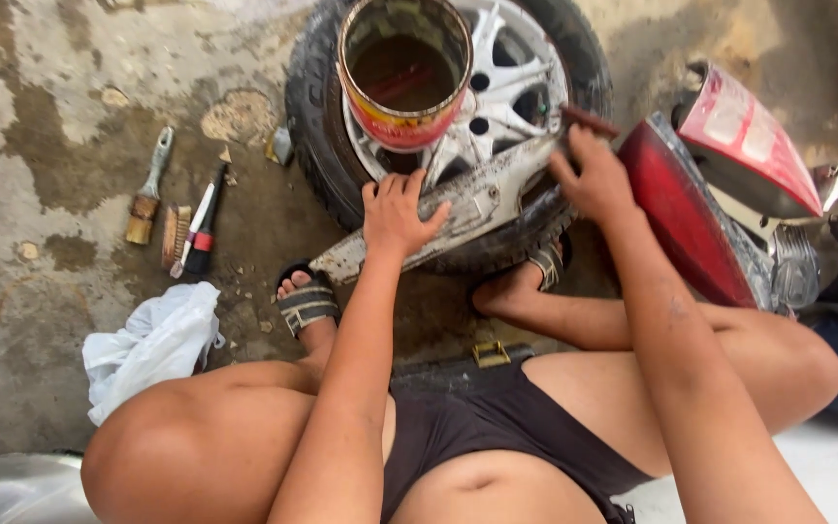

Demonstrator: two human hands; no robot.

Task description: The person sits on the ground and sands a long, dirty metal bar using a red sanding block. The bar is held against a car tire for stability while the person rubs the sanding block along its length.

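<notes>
A long, dirty grey metal part (458, 209) lies slantwise across the near edge of a car wheel (526, 87) that rests flat on the wet concrete floor (41, 116), its lower end pointing near-left and its upper end rising to the right. The left hand (395, 213) presses down on the middle of the part, fingers spread over its top edge. The right hand (594, 175) is closed around a small reddish-brown tool (589, 120) at the part's upper right end; what kind of tool it is cannot be told.

On the far side of the wheel stands an open tin can (404, 73), red and yellow outside, with dark liquid inside. The person squats, both sandalled feet (307, 306) planted just near the tyre.

To the left on the floor lie a paintbrush (147, 194), a wire brush (177, 236) and a screwdriver with a red and black handle (204, 225), close together. Nearer, a crumpled white plastic bag (147, 344) sits by the left knee. To the right, red body panels (720, 165) lean beside the wheel, with grey and dark blue parts past them.
</notes>
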